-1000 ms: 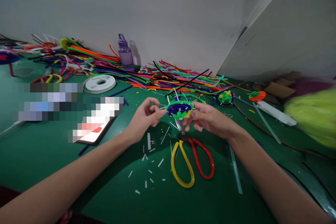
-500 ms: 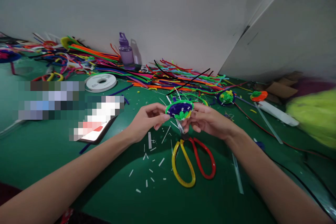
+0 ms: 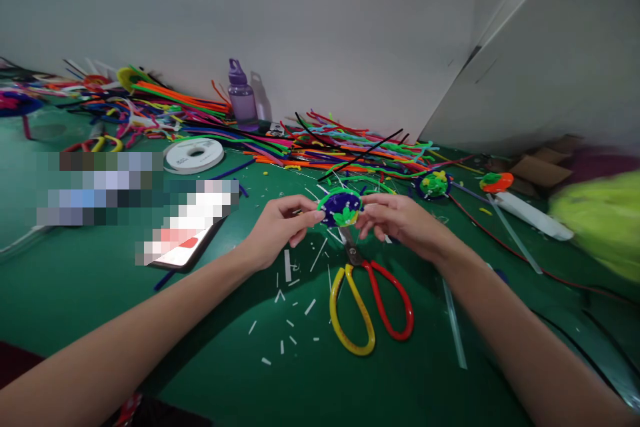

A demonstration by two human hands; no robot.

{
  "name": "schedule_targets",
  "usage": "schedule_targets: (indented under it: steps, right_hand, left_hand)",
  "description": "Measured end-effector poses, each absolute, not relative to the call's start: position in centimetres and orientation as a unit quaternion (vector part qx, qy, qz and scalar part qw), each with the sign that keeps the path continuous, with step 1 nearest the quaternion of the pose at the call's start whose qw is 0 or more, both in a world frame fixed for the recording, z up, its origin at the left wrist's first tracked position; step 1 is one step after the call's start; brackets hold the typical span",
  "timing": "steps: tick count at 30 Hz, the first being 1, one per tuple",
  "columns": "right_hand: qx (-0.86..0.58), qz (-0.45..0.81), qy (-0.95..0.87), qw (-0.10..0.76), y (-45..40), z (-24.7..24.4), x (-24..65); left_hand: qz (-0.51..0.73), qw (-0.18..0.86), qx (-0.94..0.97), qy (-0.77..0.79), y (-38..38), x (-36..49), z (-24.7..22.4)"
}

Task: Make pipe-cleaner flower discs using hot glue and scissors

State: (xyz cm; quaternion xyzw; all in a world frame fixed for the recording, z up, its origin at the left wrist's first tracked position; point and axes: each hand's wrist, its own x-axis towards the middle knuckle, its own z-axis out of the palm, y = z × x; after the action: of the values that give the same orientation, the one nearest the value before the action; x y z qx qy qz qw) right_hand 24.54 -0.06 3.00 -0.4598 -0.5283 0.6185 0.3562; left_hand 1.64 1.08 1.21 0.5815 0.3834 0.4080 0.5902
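Between my hands is a small round pipe-cleaner ornament point(image 3: 340, 205), dark blue with a bright green rim, a green leafy shape and small white bits. My left hand point(image 3: 287, 223) pinches its left edge between thumb and fingers. At the opposite edge, the fingertips of my right hand point(image 3: 400, 221) are closed on the rim. Below the ornament lie scissors point(image 3: 354, 255) with one yellow and one red handle; their blade tips are hidden behind it. Thin white strips point(image 3: 287, 265) are scattered on the green table beside the scissors.
Pipe cleaners point(image 3: 345, 147) in many colours lie along the wall near a purple bottle point(image 3: 243, 103). Left are a white ribbon spool point(image 3: 194, 156) and a phone point(image 3: 190, 240). Rightward lie another round ornament point(image 3: 433, 183), a glue gun point(image 3: 535, 215) with its cord and a yellow-green bundle point(image 3: 600, 223).
The ornament has tilted so more of its blue face shows, and it has shifted slightly left. My right fingers have moved to its edge; my left hand keeps its pinch.
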Motion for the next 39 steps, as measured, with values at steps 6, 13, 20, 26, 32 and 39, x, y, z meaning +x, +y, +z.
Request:
schedule_targets:
  steps: [6,13,20,26,32,39]
  right_hand:
    - [-0.56,0.39,-0.6,0.418,-0.8,7.2,27.9]
    - [-0.661,0.166,-0.708,0.184,-4.3,8.2,33.2]
    - [-0.662,0.123,-0.736,0.074,-7.8,2.4,40.3]
    - [-0.676,0.159,-0.718,0.036,-8.6,1.2,41.3]
    - [-0.681,0.111,-0.723,0.044,-8.3,-0.1,41.5]
    - [-0.676,0.156,-0.717,0.069,-7.8,0.6,41.0]
  left_hand:
    - [0.385,0.602,0.585,0.383,1.2,1.6,1.1]
    - [0.348,0.598,0.608,0.389,1.1,1.8,1.1]
    - [0.32,0.588,0.63,0.394,0.7,2.4,0.8]
    - [0.297,0.575,0.647,0.402,0.7,2.6,0.6]
    - [0.301,0.544,0.655,0.43,1.0,2.3,0.6]
    - [0.305,0.531,0.664,0.429,0.9,2.4,0.6]
